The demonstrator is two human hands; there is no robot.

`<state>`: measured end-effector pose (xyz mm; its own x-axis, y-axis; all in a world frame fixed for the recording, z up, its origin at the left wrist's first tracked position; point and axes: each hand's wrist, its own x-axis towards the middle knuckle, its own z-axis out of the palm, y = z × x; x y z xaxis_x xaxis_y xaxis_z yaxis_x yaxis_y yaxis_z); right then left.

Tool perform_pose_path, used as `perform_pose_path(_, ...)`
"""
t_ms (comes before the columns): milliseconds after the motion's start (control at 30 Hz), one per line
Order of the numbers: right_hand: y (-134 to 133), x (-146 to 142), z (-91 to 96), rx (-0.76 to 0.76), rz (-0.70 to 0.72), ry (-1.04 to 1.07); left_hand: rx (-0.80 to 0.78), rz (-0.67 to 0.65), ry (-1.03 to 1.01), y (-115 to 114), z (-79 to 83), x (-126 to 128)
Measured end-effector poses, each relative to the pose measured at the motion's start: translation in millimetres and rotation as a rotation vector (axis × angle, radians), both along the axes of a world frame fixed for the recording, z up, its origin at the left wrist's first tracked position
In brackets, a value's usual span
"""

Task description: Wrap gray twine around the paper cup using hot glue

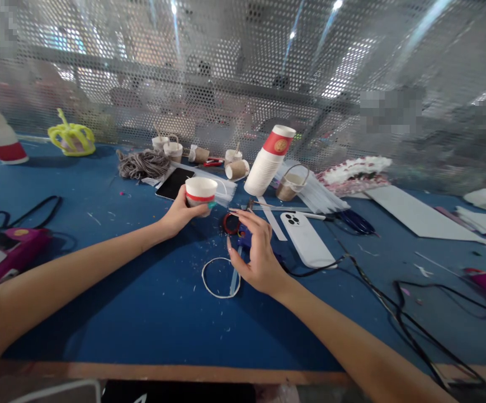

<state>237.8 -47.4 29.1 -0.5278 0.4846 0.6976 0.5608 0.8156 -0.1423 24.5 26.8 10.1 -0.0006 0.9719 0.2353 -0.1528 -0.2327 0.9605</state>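
Note:
My left hand [184,212] is closed around a white paper cup [201,189] with a red band, held upright above the table. A small teal spot shows by the thumb on the cup; I cannot make out what it is. To the right, my right hand [256,252] hovers with thumb and fingers apart and nothing between them. Partly hidden behind it lies a blue tool [245,236], beside a dark round thing with a red rim [230,223]. A thin white ring [221,296] rests on the table below my right hand, over a clear glue stick [235,280].
A tilted stack of paper cups [263,168] stands behind, near a white phone [308,239] and a small basket [292,186]. Grey yarn [142,165] lies back left. Magenta glue guns [24,249] sit at both sides, and black cables [377,288] cross the right.

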Motion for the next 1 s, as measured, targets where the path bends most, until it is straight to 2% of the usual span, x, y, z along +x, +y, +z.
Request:
perform_pose_path(67, -1, -1, 0.6, 0.005, -0.001, -0.001, 0.114, 0.011, 0.2, 9, -4.0, -7)
perform_pose_path(200, -3, -1, 1.5, -0.001, -0.012, -0.005, 0.177, -0.058, 0.47, 24, -12.0, -22)
perform_pose_path(367, -1, 2, 0.8, 0.01, -0.006, 0.018, 0.251, -0.146, 0.635, 32, -10.1, -41)
perform_pose_path(433, 2, 3, -0.4, 0.021, -0.006, 0.027, 0.236, -0.124, 0.642, 35, -5.0, -51)
perform_pose_path(467, 3, 3, -1.0, 0.024, -0.009, 0.033, 0.232, -0.066, 0.66, 37, -1.9, -56)
perform_pose_path(500, 4, 4, -1.6, 0.027, -0.013, 0.039, 0.238, 0.047, 0.682, 39, 1.4, -60)
perform_pose_path(600, 6, 2, -2.8, 0.028, -0.014, 0.053, 0.333, 0.536, 0.85, 51, 11.4, -72)
perform_pose_path(667, 6, 1, -2.9, 0.034, -0.005, 0.054, 0.322, 0.709, 1.026, 60, 16.1, -78)
perform_pose_path(733, 5, 0, -2.5, 0.038, -0.001, 0.052, 0.283, 0.686, 1.188, 70, 17.6, -81)
perform_pose_path(800, 5, 0, -1.8, 0.041, -0.012, 0.054, 0.244, 0.581, 1.298, 78, 16.1, -82)
perform_pose_path(900, 5, 2, -0.5, 0.039, -0.035, 0.056, 0.261, 0.559, 1.331, 84, 13.0, -84)
perform_pose_path(1000, 6, 4, 1.1, 0.041, -0.045, 0.041, 0.332, 0.525, 1.328, 86, 17.4, -88)
